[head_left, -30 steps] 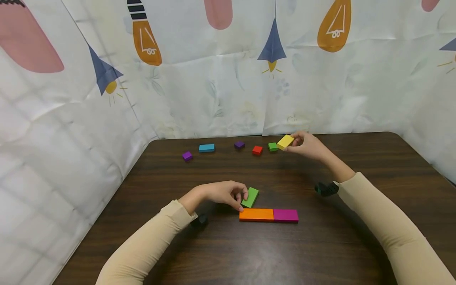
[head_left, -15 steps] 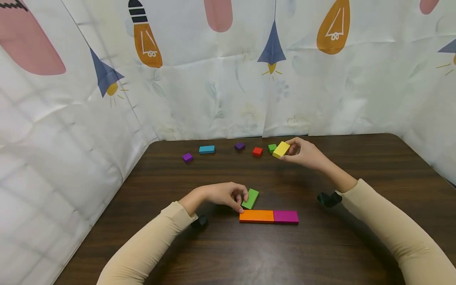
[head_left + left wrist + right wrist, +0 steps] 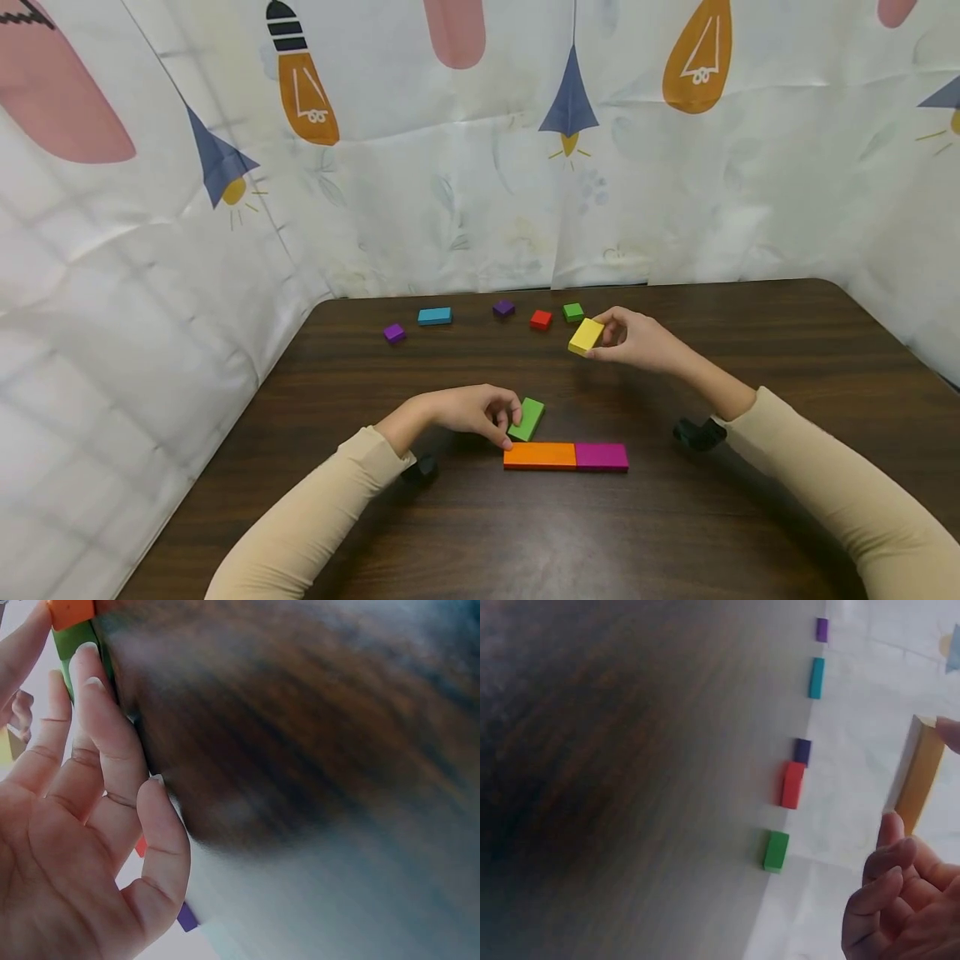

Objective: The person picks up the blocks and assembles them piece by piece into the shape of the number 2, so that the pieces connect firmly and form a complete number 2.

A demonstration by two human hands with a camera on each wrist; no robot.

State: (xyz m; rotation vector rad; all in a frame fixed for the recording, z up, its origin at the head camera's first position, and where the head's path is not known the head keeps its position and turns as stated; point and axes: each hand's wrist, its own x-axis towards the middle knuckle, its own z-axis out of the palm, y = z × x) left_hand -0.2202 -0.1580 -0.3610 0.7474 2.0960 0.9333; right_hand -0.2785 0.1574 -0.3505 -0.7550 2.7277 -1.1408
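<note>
Person's left hand (image 3: 468, 408) and right hand (image 3: 641, 340) work above a dark wood-grain worktop (image 3: 450, 533) in the head view. Right of centre, the right hand's fingers pinch a yellow rectangular block (image 3: 586, 337), held clear of the surface. The right wrist view adds what the head view hides: at far right, the block's narrow side, gripped at its two ends, with other fingers curled below it.

Near the centre of the head view, the left hand's fingers are loosely bent; the thumb touches the left end of an orange rectangular block (image 3: 540, 456), and fingertips meet the left side of a light green rectangular block (image 3: 528, 418) just above it. The left wrist view shows this hand's palm, fingers slightly apart, tips at the green block in the upper left.

Only the head view shows a magenta block (image 3: 602, 456), end to end with the orange one. Along the worktop's far edge, left to right, lie purple (image 3: 394, 333), blue (image 3: 435, 316), dark purple (image 3: 504, 307), red (image 3: 541, 320) and small green (image 3: 573, 312) blocks.
</note>
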